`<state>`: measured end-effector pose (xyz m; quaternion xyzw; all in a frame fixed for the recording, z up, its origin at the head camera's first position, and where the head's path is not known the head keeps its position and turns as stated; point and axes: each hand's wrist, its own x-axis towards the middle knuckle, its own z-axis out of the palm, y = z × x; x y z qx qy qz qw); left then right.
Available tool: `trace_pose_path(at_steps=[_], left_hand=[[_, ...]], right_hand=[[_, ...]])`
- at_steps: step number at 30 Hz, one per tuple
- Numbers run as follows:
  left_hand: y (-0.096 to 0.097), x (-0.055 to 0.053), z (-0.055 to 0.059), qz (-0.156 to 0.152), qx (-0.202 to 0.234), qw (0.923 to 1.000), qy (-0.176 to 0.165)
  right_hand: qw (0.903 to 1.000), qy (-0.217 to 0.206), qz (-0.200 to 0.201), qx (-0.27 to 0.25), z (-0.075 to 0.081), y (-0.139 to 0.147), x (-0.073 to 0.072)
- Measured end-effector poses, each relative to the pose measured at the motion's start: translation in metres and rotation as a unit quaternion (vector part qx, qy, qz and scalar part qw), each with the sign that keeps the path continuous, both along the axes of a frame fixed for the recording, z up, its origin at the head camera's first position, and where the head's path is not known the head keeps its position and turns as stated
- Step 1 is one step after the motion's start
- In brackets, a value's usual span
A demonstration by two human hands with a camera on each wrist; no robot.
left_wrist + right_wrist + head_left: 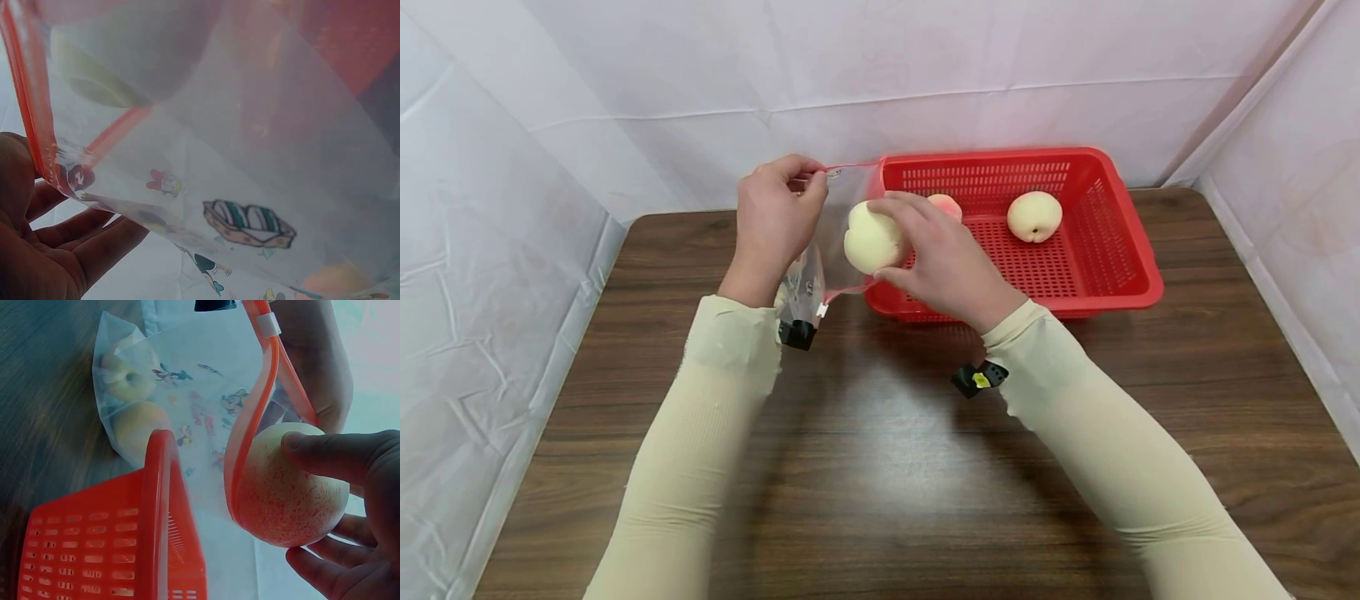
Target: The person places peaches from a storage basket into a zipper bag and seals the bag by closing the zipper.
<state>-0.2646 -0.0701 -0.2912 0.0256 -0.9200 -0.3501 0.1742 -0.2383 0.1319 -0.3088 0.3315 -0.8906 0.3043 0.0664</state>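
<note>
My left hand [777, 218] pinches the edge of a clear zip bag [200, 381] that has a red zip strip, cartoon prints and a white slider. Between the fingers and thumb of my right hand [942, 254] is a pale peach [871, 240], right at the bag's open mouth. Red speckles cover its side in the right wrist view. Two peaches [132, 378] lie in the bottom of the bag. In the left wrist view, the held peach [106, 75] shows blurred through the plastic, above the left fingers [103, 247].
A red plastic basket [1138, 250] stands on the brown wooden table [880, 500], just right of the bag. Inside it are a pale peach [1034, 217] and a pinkish peach [945, 206], partly hidden by my right hand. White sheeting [925, 75] walls the back and sides.
</note>
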Motion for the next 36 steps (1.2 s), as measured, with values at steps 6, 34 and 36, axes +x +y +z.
trace_pose_path(at_steps=[6,34,36], left_hand=[[-0.0007,0.0018,0.0015,0.003,0.002,1.0000,-0.006],[-0.0034,0.0044,0.0041,0.006,0.009,0.9999,-0.010],[-0.0036,0.0046,0.0045,0.007,0.008,0.9999,-0.011]], right_hand=[[0.9999,0.004,0.000,0.013,-0.0024,-0.0014,-0.0012],[0.9990,0.026,-0.030,0.018,-0.0022,0.0065,-0.0042],[0.9990,0.020,-0.035,0.018,-0.0016,0.0080,-0.0048]])
